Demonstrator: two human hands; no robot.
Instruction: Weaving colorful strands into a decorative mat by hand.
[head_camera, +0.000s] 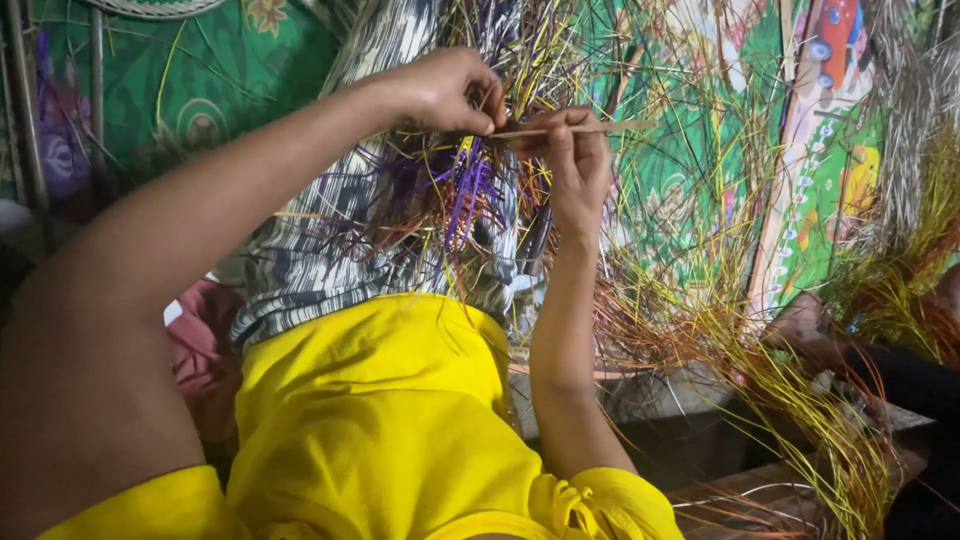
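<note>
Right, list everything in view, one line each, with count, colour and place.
thin stick: one, pale tan, pinched between both hands, pointing right.
dyed strands: many, purple, yellow and reddish, bunched under the hands.
loose strands: many, yellow-green and rust, heaped lower right.
checked cloth: one, grey and white, over the lap.
printed cloth: green with patterns, behind.
yellow garment: one, bottom centre.
another person's hand: one, right edge, among strands.
left hand: grip closed on the stick's end.
right hand: grip closed on the stick.

Both arms reach forward, the left hand (445, 92) and right hand (578, 165) raised close together — fingers pinched, nearly touching.
</note>
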